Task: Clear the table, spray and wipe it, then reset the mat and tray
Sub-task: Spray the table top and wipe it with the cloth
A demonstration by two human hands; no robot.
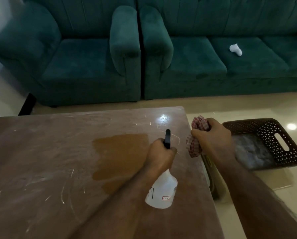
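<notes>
Over the right part of the bare table (40,152), my left hand (161,156) clasps the spray bottle (161,190), nozzle aimed far, while my right hand (213,137) bunches the checked cloth (194,147) ready for wiping; the tray (268,128) waits on the floor.

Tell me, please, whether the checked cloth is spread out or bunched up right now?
Bunched up: the checked cloth is crumpled in the right hand, off the table's right edge, with folds sticking out above and below the fist.
</notes>
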